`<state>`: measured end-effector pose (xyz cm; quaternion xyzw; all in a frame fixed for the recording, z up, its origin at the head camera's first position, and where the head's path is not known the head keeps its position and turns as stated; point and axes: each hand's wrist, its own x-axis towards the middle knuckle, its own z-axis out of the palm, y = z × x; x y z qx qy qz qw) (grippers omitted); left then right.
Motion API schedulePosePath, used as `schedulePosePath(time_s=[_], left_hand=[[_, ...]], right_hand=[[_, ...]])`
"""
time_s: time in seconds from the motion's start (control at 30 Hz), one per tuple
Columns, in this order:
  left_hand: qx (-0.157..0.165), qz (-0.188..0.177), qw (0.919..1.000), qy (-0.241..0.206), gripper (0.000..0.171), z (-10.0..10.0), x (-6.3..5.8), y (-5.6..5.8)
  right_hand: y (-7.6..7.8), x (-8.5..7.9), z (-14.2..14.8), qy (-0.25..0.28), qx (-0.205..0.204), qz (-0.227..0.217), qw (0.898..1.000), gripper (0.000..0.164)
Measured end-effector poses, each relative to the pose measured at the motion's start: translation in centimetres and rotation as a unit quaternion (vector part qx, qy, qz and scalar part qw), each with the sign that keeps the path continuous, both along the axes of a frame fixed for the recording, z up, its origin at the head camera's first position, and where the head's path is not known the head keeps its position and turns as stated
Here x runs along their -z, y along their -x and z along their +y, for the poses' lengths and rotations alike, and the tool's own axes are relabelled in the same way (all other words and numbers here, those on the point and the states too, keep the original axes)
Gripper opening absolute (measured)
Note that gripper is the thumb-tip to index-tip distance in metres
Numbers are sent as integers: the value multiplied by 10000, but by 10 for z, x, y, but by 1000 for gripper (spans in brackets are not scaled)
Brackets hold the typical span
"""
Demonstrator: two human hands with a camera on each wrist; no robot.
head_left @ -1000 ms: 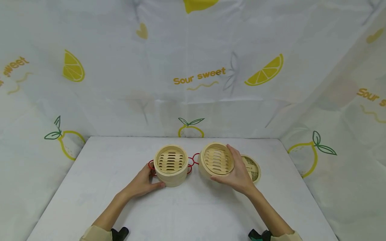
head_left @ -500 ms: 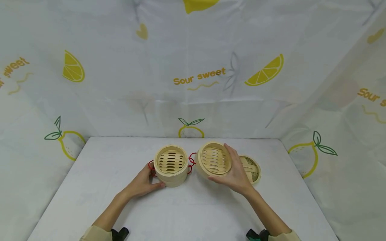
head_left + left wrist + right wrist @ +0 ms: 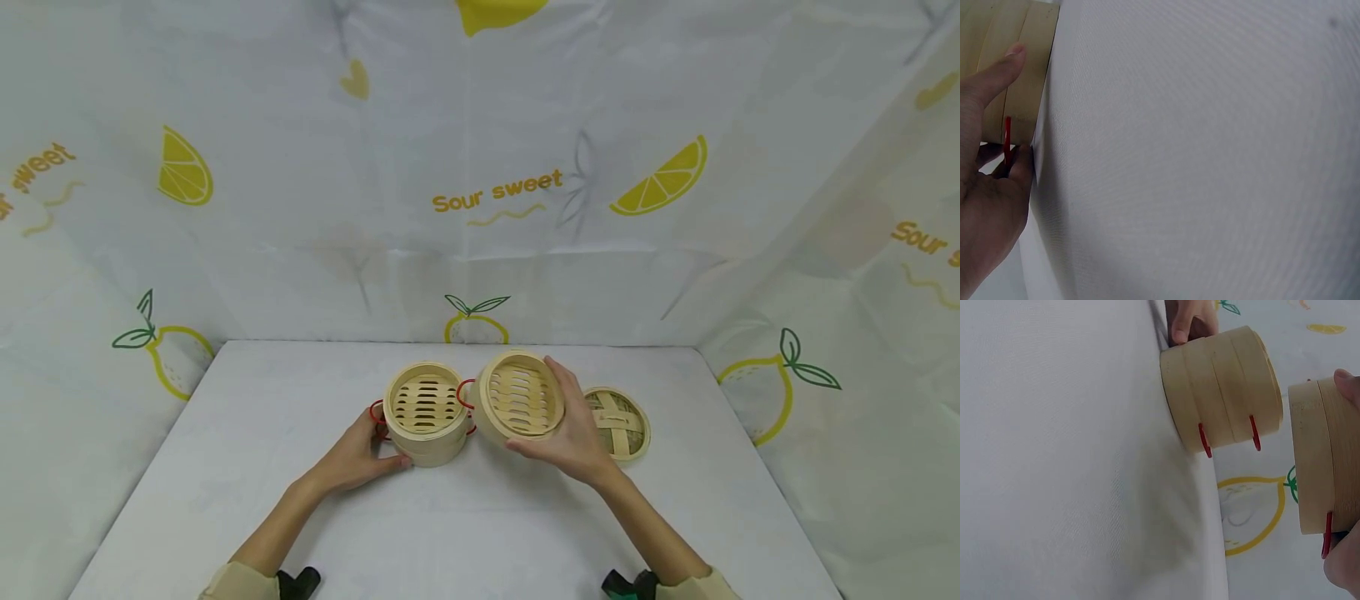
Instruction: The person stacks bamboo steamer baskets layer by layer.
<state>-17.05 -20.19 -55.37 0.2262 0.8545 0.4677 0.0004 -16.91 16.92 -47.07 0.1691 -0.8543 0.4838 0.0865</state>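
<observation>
A stack of two bamboo steamer baskets (image 3: 429, 447) with red loop handles stands on the table, slatted floor showing from above. My left hand (image 3: 358, 457) grips its left side, thumb in front and fingers behind near a red loop; in the left wrist view the thumb presses the wall (image 3: 1030, 81). Up off the table, my right hand (image 3: 572, 433) holds another bamboo steamer basket (image 3: 484, 417), tilted, just right of the stack and overlapping its edge in the head view. The right wrist view shows a gap between the held basket (image 3: 1311, 456) and the stack (image 3: 1219, 390).
A round woven bamboo lid (image 3: 619, 423) lies on the white table (image 3: 450, 533), right of and behind the right hand. A white cloth with lemon prints (image 3: 360, 167) hangs behind and at both sides.
My right hand has moved left with its steamer basket, closer to the stack and a little higher. More of the lid shows now. The left hand and the stack have stayed put.
</observation>
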Motion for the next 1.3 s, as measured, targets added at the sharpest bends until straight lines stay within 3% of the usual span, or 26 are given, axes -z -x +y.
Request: schedulePosePath(time_s=[0.83,1.3], left_hand=[[-45,-96,9999,21,92,0,2,1],[7,-133,9999,-33,92,-1,1,1]], right_hand=[[3,-3,-21,355,-254,153,9989,136],[1,-5,-31,611,-410,-60,9973,136]])
